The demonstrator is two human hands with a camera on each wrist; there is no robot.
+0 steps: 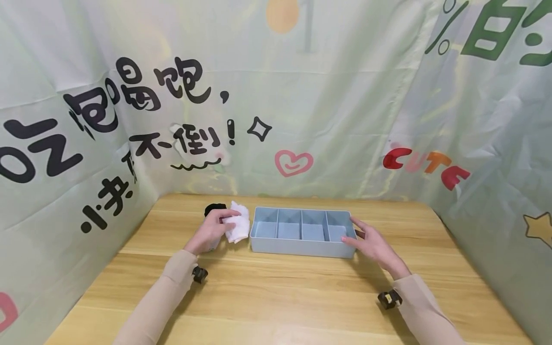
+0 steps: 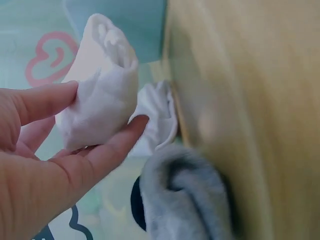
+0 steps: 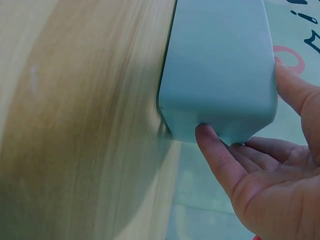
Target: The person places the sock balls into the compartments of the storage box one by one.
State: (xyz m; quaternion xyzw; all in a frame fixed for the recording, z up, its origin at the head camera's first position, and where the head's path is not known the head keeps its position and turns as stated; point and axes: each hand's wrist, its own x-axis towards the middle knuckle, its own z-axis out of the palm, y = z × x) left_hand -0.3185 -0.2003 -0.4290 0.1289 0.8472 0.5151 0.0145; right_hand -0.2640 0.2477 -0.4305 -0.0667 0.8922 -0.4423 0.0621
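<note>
A folded white sock [image 2: 102,85] is pinched between the thumb and fingers of my left hand [image 1: 210,231], just left of the box. Behind it in the left wrist view lies another white folded sock [image 2: 159,112], with a folded grey sock [image 2: 187,200] nearer the camera. A black item [image 1: 214,208] sits past my left hand, mostly covered. The light blue box [image 1: 302,247] has several compartments in a row, with nothing seen inside them. My right hand [image 1: 374,245] holds the box's right end, thumb and fingers spread across its corners.
The wooden table [image 1: 276,292] extends in front of the box and to both sides. Printed cloth [image 1: 345,120] hangs around its back and sides. A small black wrist camera [image 1: 390,299] is strapped below the right hand.
</note>
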